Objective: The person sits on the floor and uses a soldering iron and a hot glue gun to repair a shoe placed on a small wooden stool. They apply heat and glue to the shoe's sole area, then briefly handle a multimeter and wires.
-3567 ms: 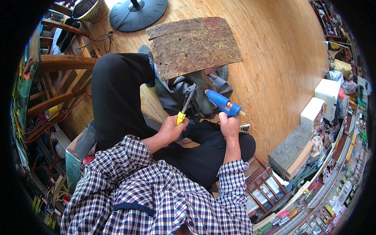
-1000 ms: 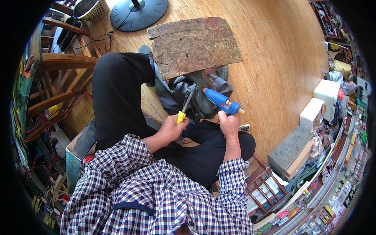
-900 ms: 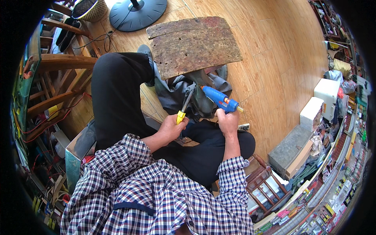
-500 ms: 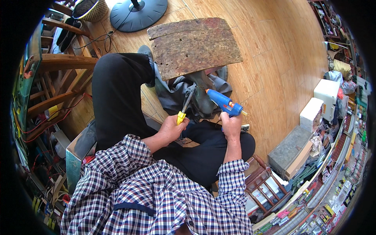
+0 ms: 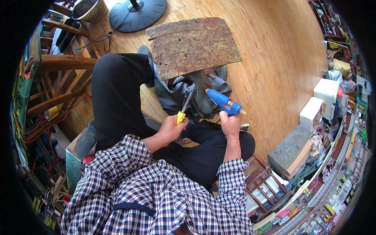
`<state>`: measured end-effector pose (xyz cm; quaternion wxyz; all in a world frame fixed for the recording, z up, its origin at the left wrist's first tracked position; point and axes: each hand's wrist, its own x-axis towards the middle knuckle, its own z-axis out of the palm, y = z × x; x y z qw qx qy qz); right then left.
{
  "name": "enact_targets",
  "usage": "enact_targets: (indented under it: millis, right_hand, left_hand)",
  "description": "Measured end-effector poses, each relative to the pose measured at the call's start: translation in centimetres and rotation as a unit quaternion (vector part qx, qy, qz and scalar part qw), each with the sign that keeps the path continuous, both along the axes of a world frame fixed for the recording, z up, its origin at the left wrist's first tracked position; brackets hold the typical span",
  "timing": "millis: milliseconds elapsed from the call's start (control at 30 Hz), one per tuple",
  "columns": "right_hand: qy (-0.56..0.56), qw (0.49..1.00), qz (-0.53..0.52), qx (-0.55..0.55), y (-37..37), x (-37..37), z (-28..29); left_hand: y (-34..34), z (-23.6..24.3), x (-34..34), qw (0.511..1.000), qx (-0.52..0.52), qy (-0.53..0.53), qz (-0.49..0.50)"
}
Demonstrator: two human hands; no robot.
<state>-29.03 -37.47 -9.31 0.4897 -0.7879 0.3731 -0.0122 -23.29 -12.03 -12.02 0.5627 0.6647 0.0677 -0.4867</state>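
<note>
My left hand (image 5: 169,130) is closed round a yellow-handled tool (image 5: 180,117) with a long metal shaft; its exact kind is unclear. The shaft points up and slightly right, its tip at a dark grey, rounded boot-like form (image 5: 203,105). My right hand (image 5: 231,126) grips a blue hot glue gun (image 5: 224,102), whose orange nozzle points up-left toward the shaft's tip, a small gap between them. Grey cloth (image 5: 168,94) lies bunched around the form. Fingers of both hands are partly hidden behind the handles.
A worn wooden board (image 5: 194,47) stands just beyond the tools. A round black base (image 5: 138,15) and a wicker basket (image 5: 89,9) are farther off. Wooden chair frames (image 5: 64,62) crowd the left. Boxes (image 5: 288,147) and packed goods line the right, near a small wooden chair (image 5: 262,182).
Both hands stay nearly in place, still holding the two tools. The glue gun has shifted very slightly left. The whole scene has moved a few pixels.
</note>
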Motion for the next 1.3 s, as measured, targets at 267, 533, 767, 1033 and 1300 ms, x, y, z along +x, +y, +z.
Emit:
enact_targets:
  millis: [267, 533, 767, 1033, 1300]
  right_hand:
    - [-0.003, 1.0, 0.009, -0.009, 0.1, 0.5, -0.1]
    - [-0.009, 1.0, 0.0, 0.019, 0.1, 0.2, 0.1]
    - [-0.005, 1.0, -0.001, -0.001, 0.0, 0.1, -0.2]
    - [-0.004, 1.0, 0.0, -0.01, -0.1, 0.1, -0.6]
    - [0.009, 1.0, -0.007, 0.012, 0.2, 0.7, 0.2]
  left_hand:
    - [0.0, 0.5, 0.1, 1.0, 0.001, -0.001, 0.0]
    - [0.0, 0.3, 0.1, 1.0, -0.006, -0.002, 0.005]
    - [0.0, 0.2, 0.1, 1.0, -0.011, -0.005, 0.0]
    - [0.0, 0.7, 0.2, 1.0, -0.005, 0.001, 0.001]
    - [0.0, 0.1, 0.0, 1.0, -0.003, 0.002, 0.0]
